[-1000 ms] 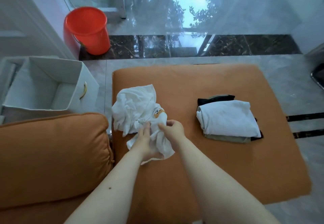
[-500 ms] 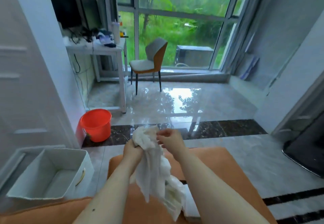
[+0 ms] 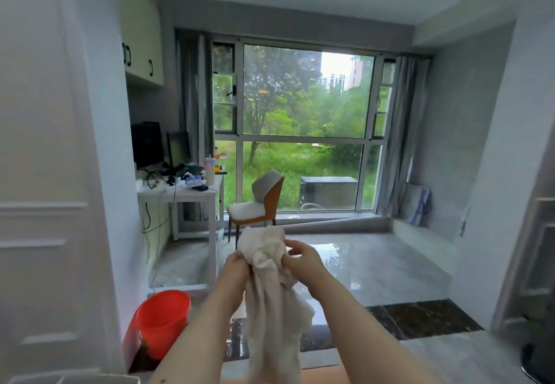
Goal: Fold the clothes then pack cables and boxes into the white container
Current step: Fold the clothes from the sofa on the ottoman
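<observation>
I am gripping a bunched white garment (image 3: 270,287) in both hands, left hand (image 3: 237,266), right hand (image 3: 303,259), above an orange bucket (image 3: 162,323)

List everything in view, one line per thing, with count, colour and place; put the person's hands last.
garment: one, white, bunched, hanging in the air between both hands
bucket: one, orange-red, on the floor at lower left
chair: one, grey and orange, before the window
desk: one, white, cluttered, left of the chair
window: one, large, back wall, greenery outside
left hand: grips the garment's top
right hand: pinches the garment's top
</observation>
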`<state>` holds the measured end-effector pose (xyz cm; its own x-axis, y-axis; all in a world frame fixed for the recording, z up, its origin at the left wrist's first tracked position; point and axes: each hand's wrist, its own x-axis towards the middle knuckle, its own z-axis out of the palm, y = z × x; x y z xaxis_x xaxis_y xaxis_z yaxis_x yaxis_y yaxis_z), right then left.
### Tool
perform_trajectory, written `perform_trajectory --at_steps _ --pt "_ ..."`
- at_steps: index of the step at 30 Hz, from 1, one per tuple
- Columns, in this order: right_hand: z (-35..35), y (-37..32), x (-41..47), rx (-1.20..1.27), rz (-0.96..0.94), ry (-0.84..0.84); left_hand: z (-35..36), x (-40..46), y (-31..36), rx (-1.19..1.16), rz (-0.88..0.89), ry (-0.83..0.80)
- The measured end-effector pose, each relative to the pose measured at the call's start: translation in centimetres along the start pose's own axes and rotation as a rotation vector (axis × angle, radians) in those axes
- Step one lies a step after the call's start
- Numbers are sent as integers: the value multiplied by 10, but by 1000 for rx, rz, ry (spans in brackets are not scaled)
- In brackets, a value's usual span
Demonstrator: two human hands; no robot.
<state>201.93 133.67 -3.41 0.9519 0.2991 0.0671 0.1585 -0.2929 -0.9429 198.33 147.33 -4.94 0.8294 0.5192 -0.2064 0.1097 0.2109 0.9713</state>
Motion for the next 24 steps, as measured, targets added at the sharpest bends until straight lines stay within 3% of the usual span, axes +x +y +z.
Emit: perform_trajectory --at_steps 4,8,10,13,15,19,24 --pt "-8 -21 0 30 -2 -90 -3 -1 24 -24 -29 4" --pt "-8 -42 2 41 -116 36 -11 -5 40 135 -13 -24" --pt "-9 -54 2 66 -171 81 -15 -9 45 222 66 -4" --pt "-14 -65 2 47 -228 81 -32 -15 46 136 253 4" --pt "-17 -69 3 11 -256 56 -35 -20 58 133 292 -83" --pt "-14 -75 2 13 -290 30 -31 -32 72 311 222 -418" --pt "-13 -76 2 21 -305 62 -18 -32 64 442 401 -456"
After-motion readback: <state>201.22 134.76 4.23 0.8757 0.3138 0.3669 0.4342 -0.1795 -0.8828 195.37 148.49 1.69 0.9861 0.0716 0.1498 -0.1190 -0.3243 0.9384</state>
